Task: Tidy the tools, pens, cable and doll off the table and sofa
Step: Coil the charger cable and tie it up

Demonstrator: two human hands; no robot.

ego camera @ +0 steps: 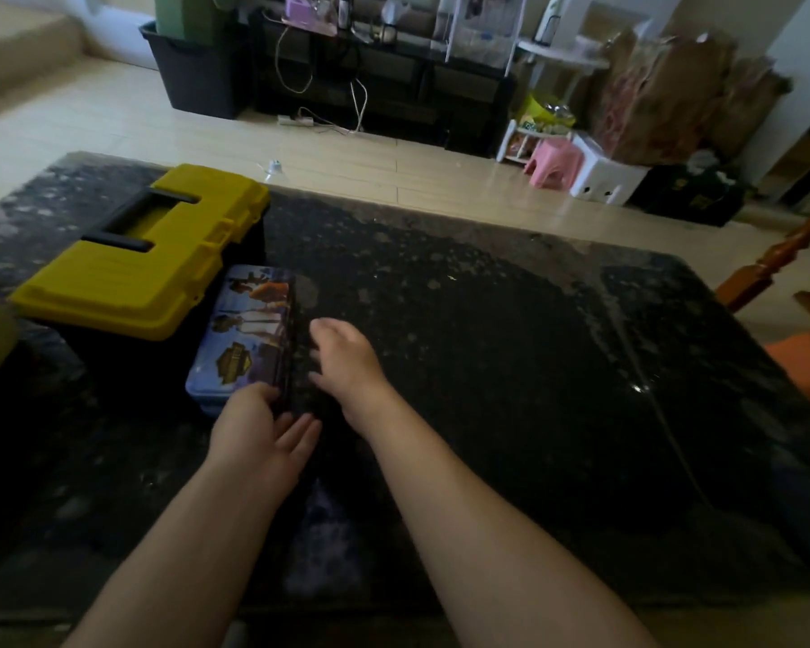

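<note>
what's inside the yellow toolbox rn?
Not visible. The yellow toolbox has its lid down, black handle lying flat in the recess; whatever is inside is covered.

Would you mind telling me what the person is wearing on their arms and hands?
Nothing that shows. The left hand and right hand are ungloved. The left forearm and right forearm are bare to the frame's lower edge, with no sleeve in view. No watch or bracelet shows at either wrist. Rings are too small to tell.

Blue pencil tin [244, 329] beside yellow toolbox [141, 254]
</note>
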